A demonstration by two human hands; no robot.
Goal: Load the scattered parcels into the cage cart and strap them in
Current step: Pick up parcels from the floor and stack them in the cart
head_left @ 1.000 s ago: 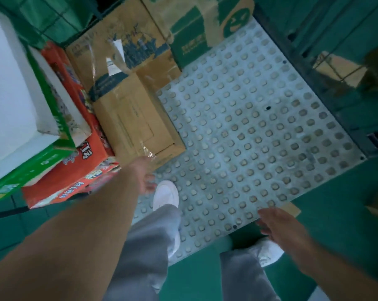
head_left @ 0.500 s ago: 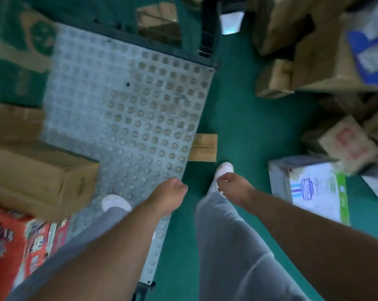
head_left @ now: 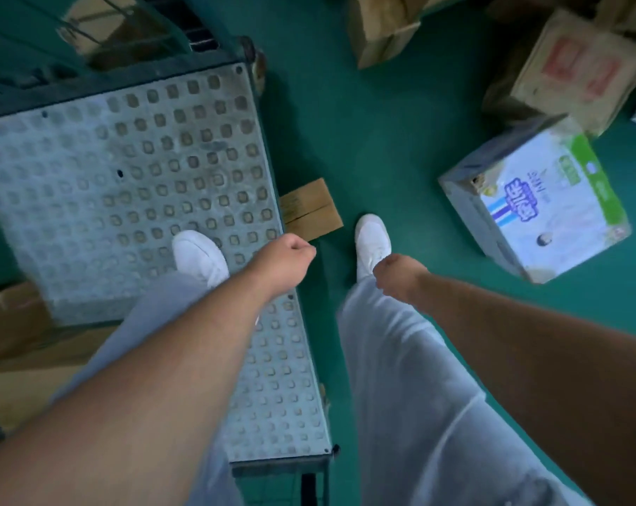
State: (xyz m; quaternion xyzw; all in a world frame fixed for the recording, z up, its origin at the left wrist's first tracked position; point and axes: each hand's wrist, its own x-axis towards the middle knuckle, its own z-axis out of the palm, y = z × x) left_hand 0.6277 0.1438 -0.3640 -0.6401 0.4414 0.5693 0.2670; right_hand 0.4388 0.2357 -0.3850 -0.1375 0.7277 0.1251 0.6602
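Note:
The cage cart's grey studded floor plate point(head_left: 126, 177) fills the left half of the view. A brown cardboard parcel point(head_left: 13, 330) lies on it at the lower left edge. My left hand point(head_left: 285, 261) hangs over the plate's right edge, fingers loosely curled, holding nothing. My right hand point(head_left: 396, 275) hangs above the green floor, also loosely curled and holding nothing. A white parcel with blue and green print point(head_left: 539, 199) lies tilted on the floor to the right. Brown parcels point(head_left: 572, 67) are heaped at the top right, and another brown parcel point(head_left: 378, 27) sits at the top centre.
My left shoe point(head_left: 199, 257) stands on the cart plate and my right shoe point(head_left: 373, 239) on the green floor point(head_left: 364, 140). A flat cardboard piece point(head_left: 312, 210) sticks out from under the plate's right edge. The cart's dark wire wall point(head_left: 126, 34) rises at the far side.
The view has swung right, from the boxes stacked in the cart to the parcels on the floor. My left hand came away from the brown box; both hands now hang curled.

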